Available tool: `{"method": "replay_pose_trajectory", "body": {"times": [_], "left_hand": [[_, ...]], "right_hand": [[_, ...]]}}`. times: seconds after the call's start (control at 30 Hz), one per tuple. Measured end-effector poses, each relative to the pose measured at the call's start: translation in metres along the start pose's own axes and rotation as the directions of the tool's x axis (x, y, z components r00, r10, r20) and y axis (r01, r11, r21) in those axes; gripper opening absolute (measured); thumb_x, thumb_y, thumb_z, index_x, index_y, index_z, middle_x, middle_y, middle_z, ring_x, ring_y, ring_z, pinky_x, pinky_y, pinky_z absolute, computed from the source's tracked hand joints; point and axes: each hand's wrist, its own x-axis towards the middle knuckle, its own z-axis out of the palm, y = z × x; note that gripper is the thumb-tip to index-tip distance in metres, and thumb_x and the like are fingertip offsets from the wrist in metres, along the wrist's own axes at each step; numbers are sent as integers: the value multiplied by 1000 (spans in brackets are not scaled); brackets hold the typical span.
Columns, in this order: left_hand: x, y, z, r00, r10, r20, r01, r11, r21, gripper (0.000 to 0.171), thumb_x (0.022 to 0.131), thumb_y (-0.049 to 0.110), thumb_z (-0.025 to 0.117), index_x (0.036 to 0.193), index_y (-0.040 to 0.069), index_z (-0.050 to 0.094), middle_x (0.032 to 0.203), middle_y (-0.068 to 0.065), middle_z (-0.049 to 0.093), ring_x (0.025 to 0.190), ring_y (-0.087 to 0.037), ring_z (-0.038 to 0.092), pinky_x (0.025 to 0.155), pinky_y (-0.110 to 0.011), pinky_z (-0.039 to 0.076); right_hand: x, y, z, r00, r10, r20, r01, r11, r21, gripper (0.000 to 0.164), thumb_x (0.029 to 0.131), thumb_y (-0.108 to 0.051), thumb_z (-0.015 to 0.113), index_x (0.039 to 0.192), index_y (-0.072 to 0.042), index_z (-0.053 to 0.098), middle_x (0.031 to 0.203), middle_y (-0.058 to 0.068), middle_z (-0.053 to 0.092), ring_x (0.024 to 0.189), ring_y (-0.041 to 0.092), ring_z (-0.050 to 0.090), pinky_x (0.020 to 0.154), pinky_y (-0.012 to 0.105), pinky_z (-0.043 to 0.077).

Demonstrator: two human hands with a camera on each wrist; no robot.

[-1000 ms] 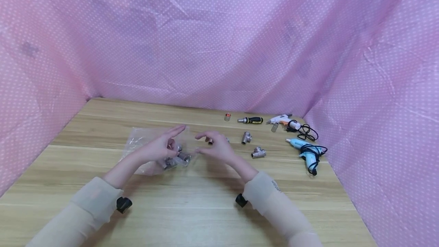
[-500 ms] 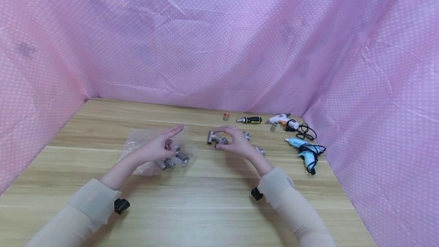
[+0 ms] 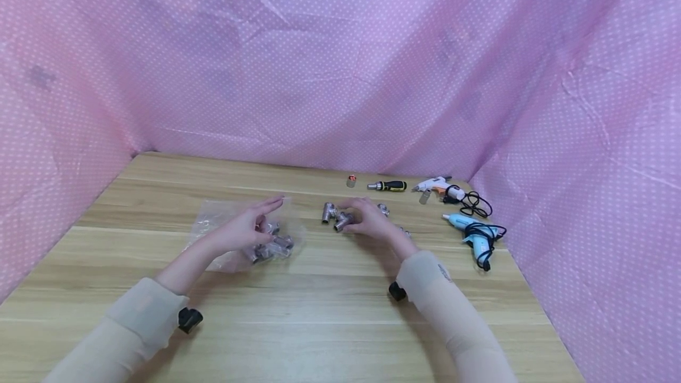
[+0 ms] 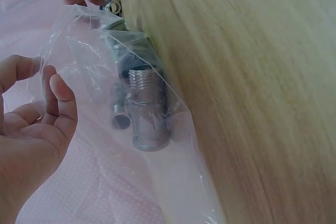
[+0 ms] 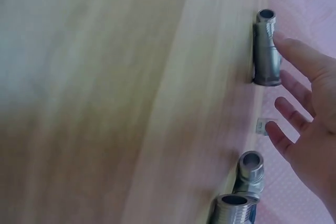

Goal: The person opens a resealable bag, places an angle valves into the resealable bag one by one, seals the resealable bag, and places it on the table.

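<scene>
My left hand (image 3: 247,229) pinches the edge of a clear plastic bag (image 3: 204,223) between curled fingers, index finger stretched out. Several metal pipe fittings (image 4: 149,114) lie inside the bag, one with a threaded end. To the right, my right hand (image 3: 369,217) has its thumb and index finger curled around a metal tee fitting (image 3: 343,221) at table level. Its other fingers (image 5: 278,137) hang apart from the fitting. Just left of that one lies another tee fitting (image 3: 328,213). Two further fittings (image 3: 383,210) show partly behind the right hand and wrist.
On the wooden table (image 3: 298,324), a small clear container with red contents (image 3: 351,181) and a black-yellow screwdriver (image 3: 388,186) lie at the back. A white glue gun (image 3: 436,184), a small metal piece (image 3: 424,197) and a blue glue gun (image 3: 479,235) with coiled black cords lie right.
My right hand has moved right from beside the bag to the tee fitting, and thumb and index finger have closed in around it. My left hand stays at the bag.
</scene>
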Motion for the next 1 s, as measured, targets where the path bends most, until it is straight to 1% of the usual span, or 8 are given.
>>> {"method": "replay_pose_trajectory", "body": {"times": [0.17,0.3,0.5,0.53,0.57,0.67,0.73,1.0], "left_hand": [[1,-1,0,1000,8,-4,-8,1000,23,83,74,-4,65,147,-3,25,146,-19,32,63,-7,48,51,-21,45],[1,-2,0,1000,-2,1,2,1000,29,82,74,-4,64,147,-2,26,147,-19,31,63,-7,48,52,-20,45],[1,-2,-1,1000,-24,4,24,1000,13,82,75,-3,64,147,0,26,147,-18,31,64,-7,47,52,-20,44],[0,-2,-1,1000,-26,5,26,1000,7,82,75,-3,63,147,0,26,147,-18,31,63,-7,47,52,-20,43],[0,-2,-1,1000,-28,6,28,1000,2,82,75,-3,63,148,0,26,147,-18,30,64,-7,47,52,-20,44],[0,-2,-1,999,-31,8,31,999,-10,83,75,-4,63,148,1,25,148,-18,30,64,-8,47,53,-20,44],[0,-1,-1,999,-35,11,35,999,-14,83,75,-4,63,148,1,24,148,-18,30,64,-8,47,53,-20,44],[0,0,-1,999,-46,3,46,999,-4,84,75,-3,64,149,3,24,147,-19,30,65,-9,48,52,-21,45]], "right_hand": [[5,6,2,999,19,30,-18,999,-35,49,76,-13,77,122,-11,61,127,5,60,122,26,48,109,46,30],[8,11,4,998,48,42,-46,998,-34,45,76,-12,76,120,-13,63,125,3,61,120,24,49,108,44,34],[9,14,4,997,73,29,-72,997,-40,43,76,-17,77,116,-13,65,122,2,63,114,22,51,114,46,22],[8,14,4,996,80,26,-79,996,-40,42,76,-19,77,116,-14,65,120,2,64,113,21,52,114,45,23],[7,13,3,996,86,26,-85,996,-34,42,76,-19,77,116,-14,65,119,2,64,111,21,52,112,45,27],[5,11,0,995,94,23,-93,996,-13,41,77,-19,76,116,-13,65,113,2,65,105,20,54,101,41,40],[2,8,-3,996,90,17,-90,996,2,42,77,-18,76,117,-12,64,111,3,66,103,20,55,95,39,45],[-5,-5,-15,998,51,-32,-51,999,-4,46,79,-20,75,122,-10,62,113,3,66,104,21,53,97,44,41]]}}
